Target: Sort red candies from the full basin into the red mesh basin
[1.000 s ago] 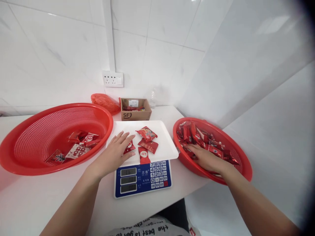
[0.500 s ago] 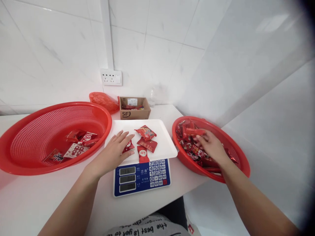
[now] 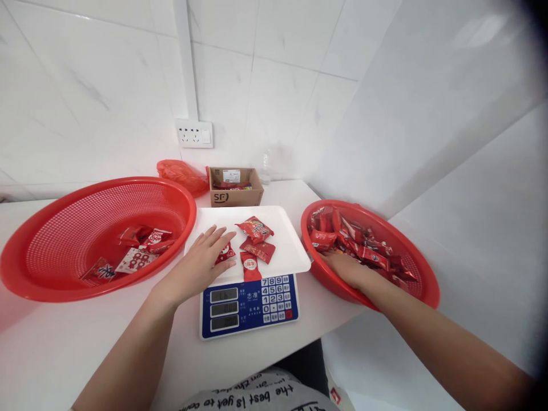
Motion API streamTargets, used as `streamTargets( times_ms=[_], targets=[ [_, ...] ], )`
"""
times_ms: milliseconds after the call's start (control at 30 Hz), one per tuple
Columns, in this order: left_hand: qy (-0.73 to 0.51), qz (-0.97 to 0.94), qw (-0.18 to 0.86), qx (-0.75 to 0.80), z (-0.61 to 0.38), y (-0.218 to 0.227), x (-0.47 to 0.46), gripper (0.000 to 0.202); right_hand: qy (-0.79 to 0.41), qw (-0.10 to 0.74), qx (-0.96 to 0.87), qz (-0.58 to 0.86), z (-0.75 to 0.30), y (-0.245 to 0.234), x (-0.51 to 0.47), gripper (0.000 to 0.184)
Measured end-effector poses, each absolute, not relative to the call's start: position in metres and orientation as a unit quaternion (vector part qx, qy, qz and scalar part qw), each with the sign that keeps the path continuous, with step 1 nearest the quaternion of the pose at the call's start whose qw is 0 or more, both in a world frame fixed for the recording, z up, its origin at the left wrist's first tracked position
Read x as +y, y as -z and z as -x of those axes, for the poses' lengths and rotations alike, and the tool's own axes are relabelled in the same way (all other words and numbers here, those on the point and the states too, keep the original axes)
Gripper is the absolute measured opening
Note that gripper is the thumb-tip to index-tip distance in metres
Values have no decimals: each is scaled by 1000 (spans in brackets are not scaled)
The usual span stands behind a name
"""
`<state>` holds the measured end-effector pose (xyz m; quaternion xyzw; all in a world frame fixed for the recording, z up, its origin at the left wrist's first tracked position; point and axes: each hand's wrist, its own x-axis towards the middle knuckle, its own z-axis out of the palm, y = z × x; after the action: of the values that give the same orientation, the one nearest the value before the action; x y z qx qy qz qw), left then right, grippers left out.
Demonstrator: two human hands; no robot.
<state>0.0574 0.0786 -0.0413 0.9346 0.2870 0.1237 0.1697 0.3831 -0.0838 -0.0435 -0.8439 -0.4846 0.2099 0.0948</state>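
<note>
1. Left hand (image 3: 201,260) over the white tray (image 3: 285,246), fingers spread apart, clamped on nothing that shows; a half-covered packet (image 3: 225,253) peeks out between thumb and fingers.
2. Right hand (image 3: 349,270) down in the right basket (image 3: 327,278), fingertips buried among the red packets (image 3: 377,257); apart or clamped on one, I cannot tell.
3. Up on the tray: a patterned packet (image 3: 256,229) at the back, a plain red packet (image 3: 262,250) just in front, a round-label packet (image 3: 250,267) at the near edge; below them, the blue scale panel (image 3: 252,322).
4. The step in hand, by my reading, is picking through that right-hand heap; the next move calls for fingertips settling on one packet and a lift clear of the rim, neighbours undisturbed.
5. Across the counter (image 3: 184,354), the left basket (image 3: 85,234) holds a few loose packets (image 3: 136,260); cardboard box (image 3: 235,197) behind the tray.
</note>
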Motion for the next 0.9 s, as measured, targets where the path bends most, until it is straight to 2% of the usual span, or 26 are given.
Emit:
streamTargets(
  times_ms=[167, 367, 467, 533, 633, 800, 900],
  targets=[
    [-124, -932, 165, 297, -56, 41, 79, 55, -190, 78, -487, 849, -387, 54, -73, 35],
    [-120, -935, 168, 289, -56, 38, 77, 55, -182, 97, -495, 844, -388, 48, -79, 26],
    [-110, -934, 168, 297, -55, 33, 76, 56, -184, 114, -502, 837, -389, 39, -81, 34],
    [-108, -933, 169, 299, -55, 30, 75, 55, -187, 135, -499, 835, -390, 33, -84, 45],
    [-114, -932, 174, 297, -55, 30, 75, 54, -177, 177, -479, 842, -390, 23, -90, 51],
    [-150, -931, 166, 289, -54, 37, 78, 53, -106, 268, -438, 852, -388, 9, -100, 52],
    [-169, -929, 173, 279, -56, 36, 76, 51, -73, 311, -426, 847, -379, 3, -100, 47]
  ],
)
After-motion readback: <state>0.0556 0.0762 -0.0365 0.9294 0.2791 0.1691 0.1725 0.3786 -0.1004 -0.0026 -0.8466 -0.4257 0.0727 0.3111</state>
